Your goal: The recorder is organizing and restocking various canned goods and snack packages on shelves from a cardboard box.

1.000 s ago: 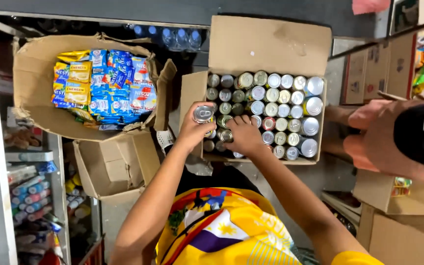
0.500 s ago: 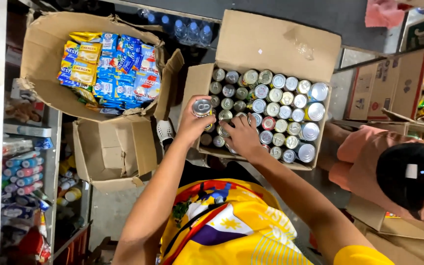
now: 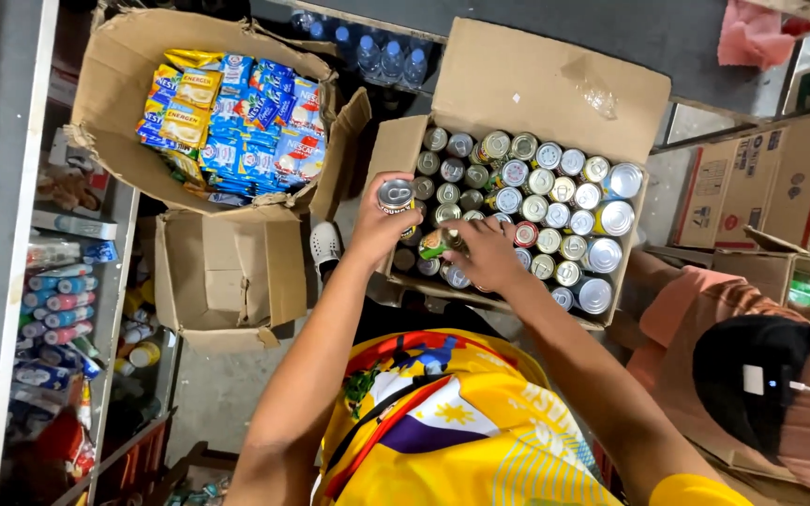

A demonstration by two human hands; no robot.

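My left hand grips a small silver-topped tin can held just above the near left corner of an open cardboard box. That box is packed with several upright tin cans of mixed sizes. My right hand is down among the cans at the box's near edge, fingers closed around a can with a green label that lies tilted. My arms reach forward over my yellow printed shirt.
A second open carton at the upper left holds blue and yellow sachet packs. An empty carton sits below it. Shelves of small goods line the left. Another person in a pink top and black cap is at the lower right. More cartons stand on the right.
My left hand has kept hold of the silver-topped can at the box corner. My right hand has closed on a green-labelled can among the others. The view has shifted slightly.
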